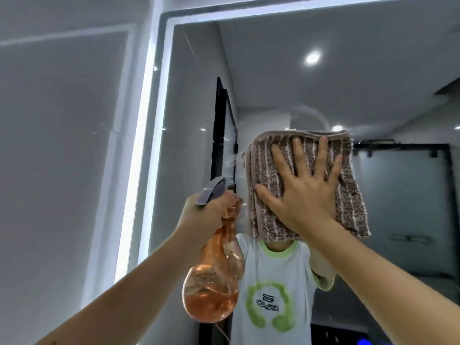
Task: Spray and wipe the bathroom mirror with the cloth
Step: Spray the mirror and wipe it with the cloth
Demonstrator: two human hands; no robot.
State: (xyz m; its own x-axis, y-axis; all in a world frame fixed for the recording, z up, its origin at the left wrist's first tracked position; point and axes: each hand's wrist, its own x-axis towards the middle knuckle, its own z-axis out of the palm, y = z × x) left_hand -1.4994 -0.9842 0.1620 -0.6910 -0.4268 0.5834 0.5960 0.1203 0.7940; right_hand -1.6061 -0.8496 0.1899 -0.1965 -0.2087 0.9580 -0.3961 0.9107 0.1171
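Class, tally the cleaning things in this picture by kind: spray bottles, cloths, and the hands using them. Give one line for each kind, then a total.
Spray bottles: 1, the orange spray bottle, gripped by the left hand
Cloths: 1, the striped cloth, pressed flat to the mirror by the right hand
Hands: 2
Total: 4

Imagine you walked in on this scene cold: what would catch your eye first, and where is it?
First, the striped brown cloth, folded and pressed flat against the mirror at centre right by the right hand with fingers spread. Next, left of it, the orange translucent spray bottle in the left hand, its grey nozzle aimed up at the glass with a faint mist beside the cloth. The mirror's lit white edge glows down the left.
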